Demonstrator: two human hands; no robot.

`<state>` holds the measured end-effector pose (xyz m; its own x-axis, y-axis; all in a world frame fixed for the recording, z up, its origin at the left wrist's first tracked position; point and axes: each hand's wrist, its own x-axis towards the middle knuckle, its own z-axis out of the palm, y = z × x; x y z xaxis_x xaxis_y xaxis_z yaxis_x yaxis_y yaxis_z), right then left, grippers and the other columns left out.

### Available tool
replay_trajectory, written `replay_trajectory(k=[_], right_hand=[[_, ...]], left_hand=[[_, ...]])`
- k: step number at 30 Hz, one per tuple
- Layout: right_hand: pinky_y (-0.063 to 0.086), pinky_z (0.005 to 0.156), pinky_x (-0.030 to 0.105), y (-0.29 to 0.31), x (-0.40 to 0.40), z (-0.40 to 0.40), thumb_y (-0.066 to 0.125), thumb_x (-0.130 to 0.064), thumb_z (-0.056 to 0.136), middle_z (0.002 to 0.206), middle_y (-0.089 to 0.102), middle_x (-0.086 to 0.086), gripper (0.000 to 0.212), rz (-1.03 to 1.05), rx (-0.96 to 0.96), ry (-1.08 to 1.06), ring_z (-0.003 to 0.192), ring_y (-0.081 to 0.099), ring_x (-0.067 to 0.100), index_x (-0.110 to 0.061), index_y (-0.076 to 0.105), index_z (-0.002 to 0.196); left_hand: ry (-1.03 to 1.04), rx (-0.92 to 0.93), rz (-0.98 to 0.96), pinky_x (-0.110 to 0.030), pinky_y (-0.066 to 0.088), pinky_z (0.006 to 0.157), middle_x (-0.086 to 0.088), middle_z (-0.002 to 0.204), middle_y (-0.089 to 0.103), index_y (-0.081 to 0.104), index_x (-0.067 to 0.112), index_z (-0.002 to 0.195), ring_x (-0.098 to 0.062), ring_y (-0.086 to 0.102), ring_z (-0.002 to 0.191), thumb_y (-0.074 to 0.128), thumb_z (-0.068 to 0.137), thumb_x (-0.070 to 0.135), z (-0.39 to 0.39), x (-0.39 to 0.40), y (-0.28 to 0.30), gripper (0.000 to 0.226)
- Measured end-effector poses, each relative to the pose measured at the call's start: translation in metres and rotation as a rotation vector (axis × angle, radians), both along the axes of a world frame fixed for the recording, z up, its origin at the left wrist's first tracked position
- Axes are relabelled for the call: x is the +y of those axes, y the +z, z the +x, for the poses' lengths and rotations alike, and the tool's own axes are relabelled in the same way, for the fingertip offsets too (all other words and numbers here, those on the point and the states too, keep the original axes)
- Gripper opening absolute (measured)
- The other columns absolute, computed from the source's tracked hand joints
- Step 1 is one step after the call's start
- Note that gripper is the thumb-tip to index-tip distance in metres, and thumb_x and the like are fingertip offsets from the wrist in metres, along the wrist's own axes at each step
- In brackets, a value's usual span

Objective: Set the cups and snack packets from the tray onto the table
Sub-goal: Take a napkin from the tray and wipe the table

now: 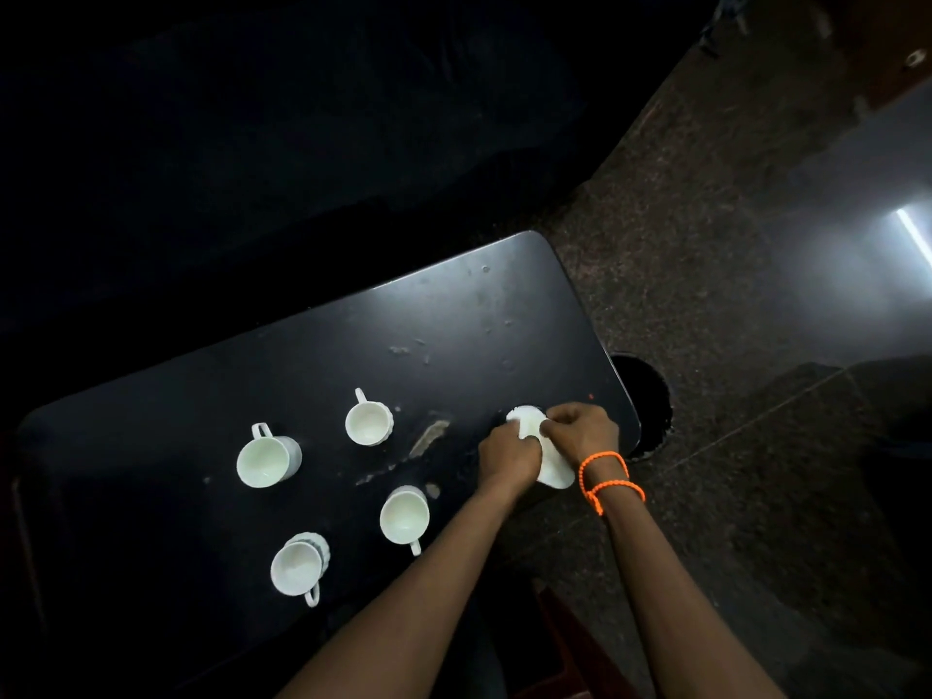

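Note:
Several empty white cups stand on the dark table (312,345): one at the left (266,457), one at the back (368,420), one at the front middle (404,514) and one at the front left (297,565). Near the table's right end, my left hand (507,459) and my right hand (580,430) both pinch a white object (552,469), which looks like a packet or a saucer; the dim light hides which. An orange bead bracelet circles my right wrist. No tray is visible.
Pale smears and stains mark the tabletop (428,436) between the cups and my hands. A round dark object (648,396) sits on the speckled stone floor just past the table's right edge. A dark sofa-like mass fills the back.

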<state>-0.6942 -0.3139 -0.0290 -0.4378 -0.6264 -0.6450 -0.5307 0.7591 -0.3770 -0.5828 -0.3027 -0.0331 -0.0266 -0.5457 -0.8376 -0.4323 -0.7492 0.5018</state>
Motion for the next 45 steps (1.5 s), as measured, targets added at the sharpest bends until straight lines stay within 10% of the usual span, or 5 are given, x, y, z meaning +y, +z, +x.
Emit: replay_trajectory(k=[10, 18, 27, 35, 45], right_hand=[[0.050, 0.076, 0.022, -0.010, 0.010, 0.005, 0.078, -0.008, 0.070, 0.075, 0.068, -0.002, 0.022, -0.230, 0.064, -0.016, 0.074, 0.066, 0.016, -0.014, 0.076, 0.091], [0.053, 0.080, 0.030, -0.011, 0.011, -0.001, 0.086, -0.022, 0.066, 0.088, 0.071, 0.005, 0.039, -0.283, 0.081, -0.038, 0.081, 0.066, 0.021, -0.013, 0.072, 0.101], [0.048, 0.063, 0.013, -0.015, 0.028, 0.001, 0.075, 0.000, 0.071, 0.075, 0.071, 0.000, 0.023, -0.270, 0.030, -0.125, 0.065, 0.063, 0.008, -0.013, 0.073, 0.090], [0.044, 0.082, 0.023, -0.028, 0.030, -0.001, 0.068, -0.055, 0.083, 0.094, 0.072, -0.004, 0.042, -0.232, -0.060, -0.325, 0.088, 0.065, 0.014, -0.018, 0.074, 0.103], [0.046, 0.065, 0.029, -0.034, 0.041, 0.016, 0.057, -0.059, 0.089, 0.069, 0.068, 0.006, 0.058, -0.185, -0.161, -0.397, 0.071, 0.061, 0.020, -0.004, 0.067, 0.076]], left_hand=[[0.063, -0.059, 0.089, -0.037, 0.051, 0.101, -0.023, 0.140, 0.062, 0.062, -0.001, 0.135, -0.038, 0.060, 0.128, 0.055, 0.095, 0.018, -0.001, -0.022, -0.009, 0.045], [0.196, -0.183, -0.043, -0.037, 0.060, 0.085, -0.014, 0.099, 0.078, 0.072, 0.009, 0.104, -0.034, 0.074, 0.093, 0.070, 0.079, 0.030, -0.004, 0.005, 0.003, 0.032], [0.321, -0.197, -0.090, -0.034, 0.056, 0.089, -0.011, 0.109, 0.076, 0.071, 0.012, 0.111, -0.032, 0.072, 0.103, 0.069, 0.081, 0.017, -0.009, 0.009, 0.004, 0.031], [0.375, -0.152, -0.098, -0.033, 0.042, 0.093, -0.010, 0.130, 0.066, 0.066, 0.010, 0.124, -0.030, 0.060, 0.123, 0.057, 0.097, 0.049, 0.000, 0.013, -0.006, 0.048], [0.357, -0.113, -0.079, -0.030, 0.040, 0.076, -0.006, 0.095, 0.076, 0.077, 0.014, 0.092, -0.028, 0.066, 0.096, 0.054, 0.096, 0.049, 0.013, 0.024, -0.015, 0.041]])
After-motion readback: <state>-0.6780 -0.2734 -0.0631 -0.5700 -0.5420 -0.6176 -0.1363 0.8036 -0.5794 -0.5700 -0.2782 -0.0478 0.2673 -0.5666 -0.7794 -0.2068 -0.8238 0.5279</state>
